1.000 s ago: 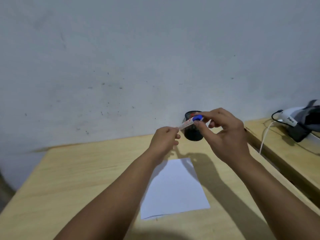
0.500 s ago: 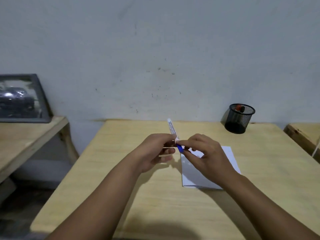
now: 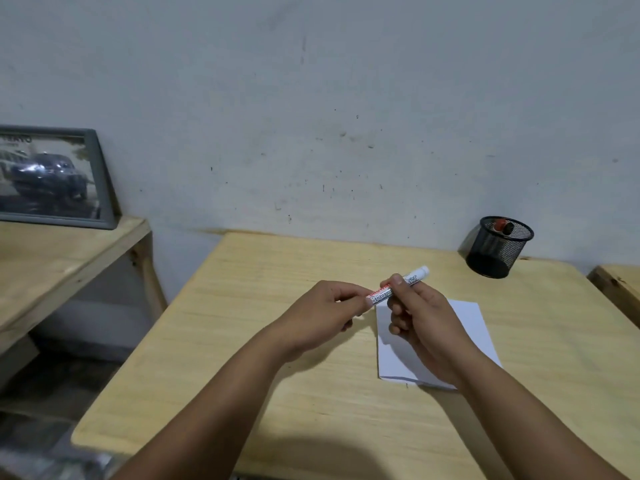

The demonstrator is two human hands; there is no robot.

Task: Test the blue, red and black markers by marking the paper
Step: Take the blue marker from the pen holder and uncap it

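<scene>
white-barrelled marker held level above the wooden table, left hand fingers pinching its near end, right hand fingers wrapped around the barrel, white paper flat beneath the right hand, black mesh pen cup at the far right corner, framed picture on the side shelf

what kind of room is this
Probably a plain home or workshop study corner: a bare wooden desk against a scuffed wall, a mesh pen holder at its back edge, and a framed car picture on a side shelf.
</scene>
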